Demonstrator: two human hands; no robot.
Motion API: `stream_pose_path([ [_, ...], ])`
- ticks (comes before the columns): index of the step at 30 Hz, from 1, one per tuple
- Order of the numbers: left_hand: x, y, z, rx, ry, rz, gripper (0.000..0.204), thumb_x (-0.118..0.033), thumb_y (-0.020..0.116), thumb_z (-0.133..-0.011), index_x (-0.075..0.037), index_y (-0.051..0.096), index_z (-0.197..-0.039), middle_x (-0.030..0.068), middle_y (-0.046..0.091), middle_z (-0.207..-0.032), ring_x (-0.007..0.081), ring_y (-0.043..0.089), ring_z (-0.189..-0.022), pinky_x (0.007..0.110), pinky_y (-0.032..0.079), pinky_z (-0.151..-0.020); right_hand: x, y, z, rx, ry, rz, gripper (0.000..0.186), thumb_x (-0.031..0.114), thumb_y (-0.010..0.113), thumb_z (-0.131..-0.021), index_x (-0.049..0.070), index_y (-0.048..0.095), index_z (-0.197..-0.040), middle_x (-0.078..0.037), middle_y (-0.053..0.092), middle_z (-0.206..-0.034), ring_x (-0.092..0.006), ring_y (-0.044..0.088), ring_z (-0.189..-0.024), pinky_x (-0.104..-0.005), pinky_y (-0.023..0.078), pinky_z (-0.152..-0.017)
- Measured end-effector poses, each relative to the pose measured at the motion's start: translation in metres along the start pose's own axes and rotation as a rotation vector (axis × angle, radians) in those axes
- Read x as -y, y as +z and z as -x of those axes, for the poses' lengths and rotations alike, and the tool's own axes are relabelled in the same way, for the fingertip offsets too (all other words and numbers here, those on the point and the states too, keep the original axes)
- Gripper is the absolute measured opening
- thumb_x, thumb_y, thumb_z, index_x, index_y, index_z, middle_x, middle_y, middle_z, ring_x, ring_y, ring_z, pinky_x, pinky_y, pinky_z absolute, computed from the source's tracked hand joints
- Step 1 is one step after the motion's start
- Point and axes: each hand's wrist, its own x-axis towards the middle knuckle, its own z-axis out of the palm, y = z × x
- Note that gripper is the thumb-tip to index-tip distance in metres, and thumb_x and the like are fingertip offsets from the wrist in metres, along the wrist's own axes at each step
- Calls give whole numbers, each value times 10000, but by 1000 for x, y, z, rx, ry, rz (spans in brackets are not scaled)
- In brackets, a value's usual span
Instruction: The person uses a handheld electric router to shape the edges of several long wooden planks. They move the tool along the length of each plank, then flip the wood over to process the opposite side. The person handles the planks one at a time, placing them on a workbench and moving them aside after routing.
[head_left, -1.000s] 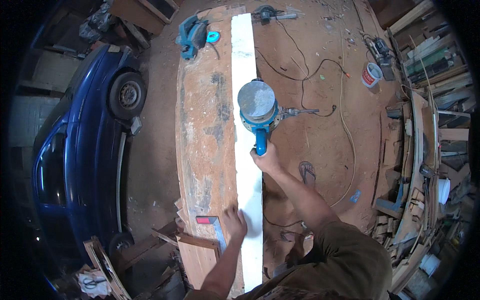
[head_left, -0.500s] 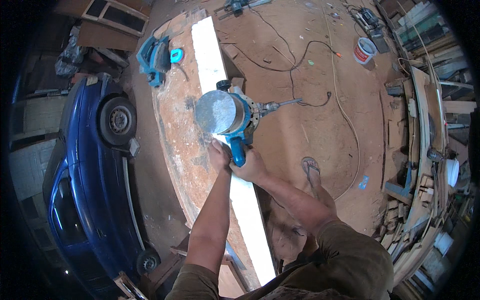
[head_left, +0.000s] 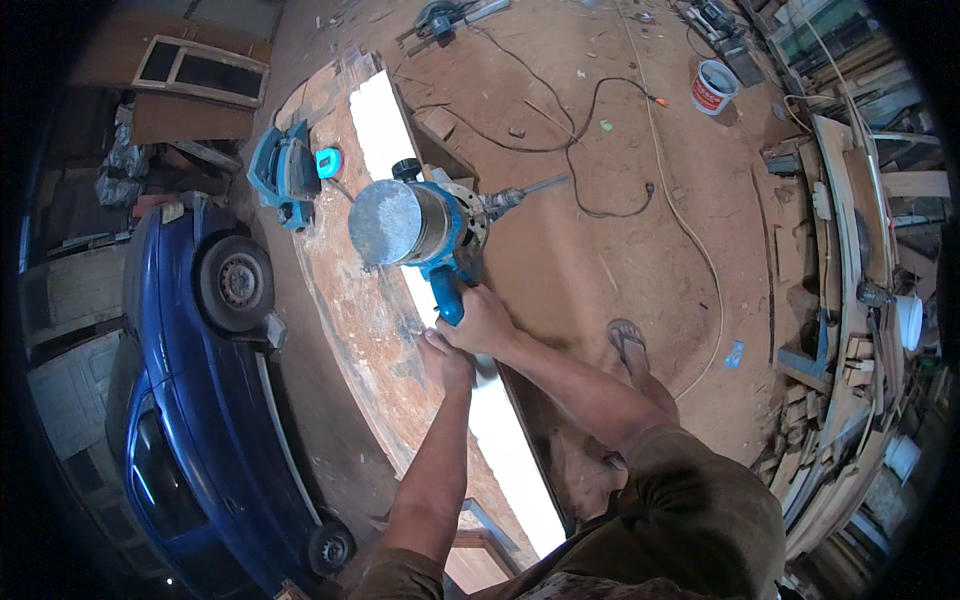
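Observation:
In my right hand (head_left: pixel 478 318) is the blue handle of a router (head_left: pixel 462 235) with a round grey end cap. Its long bit (head_left: pixel 545 184) points right, over the floor. The router is over a long white-lit wooden board (head_left: pixel 500 445), which lies along the workbench (head_left: pixel 345 290). My left hand (head_left: pixel 446 360) rests beside the board, just nearer than my right hand and close against it. Its fingers are curled, and what they grip, if anything, is hidden.
A blue electric planer (head_left: pixel 285 175) and a turquoise tape measure (head_left: pixel 328 162) lie on the bench's far left. A blue car (head_left: pixel 185 370) stands left. Cords (head_left: pixel 585 130) trail across the floor at right, near a white bucket (head_left: pixel 714 88). Stacked timber (head_left: pixel 835 250) lines the right side.
My left hand has drawn back toward me, away from the router's body. The router has shifted left in view with my right hand still on its handle. The whole view has turned slightly.

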Motion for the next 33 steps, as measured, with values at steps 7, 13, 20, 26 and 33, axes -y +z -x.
stream_pose_path([
  [7,-8,-5,1,-9,43,-123,557,-415,266,-1079,59,540,-1180,341,587,-1142,525,555,-1082,575,408,-939,6,-4,-34,-28,-45,-71,266,224,746,-735,-11,676,-840,-258,690,-784,-453,682,-776,-510,554,-741],
  [13,-24,-4,2,-4,-26,-105,612,-450,257,-1077,74,529,-1242,356,566,-1231,523,541,-1155,565,407,-978,4,-6,-59,-6,-60,-86,280,230,749,-748,-14,672,-861,-259,683,-776,-453,676,-768,-504,549,-733],
  [20,-19,-4,0,4,-64,-176,658,-492,253,-1067,84,522,-1236,367,577,-1188,539,553,-1115,575,412,-959,3,-3,-86,-66,-118,-73,317,243,749,-757,-20,651,-904,-264,665,-765,-464,665,-755,-520,538,-732],
  [26,-16,1,0,-33,-38,-125,660,-493,247,-1068,89,522,-1216,375,577,-1165,543,560,-1078,576,412,-932,15,-19,-111,6,-95,-106,337,258,764,-755,-21,641,-900,-249,666,-740,-457,674,-759,-521,538,-728],
  [33,-28,0,1,-16,-115,-157,685,-524,247,-1063,81,520,-1232,367,579,-1157,532,564,-1065,567,416,-919,21,-27,-128,5,-100,-120,372,274,794,-746,-19,639,-916,-241,674,-747,-444,680,-748,-505,546,-730],
])
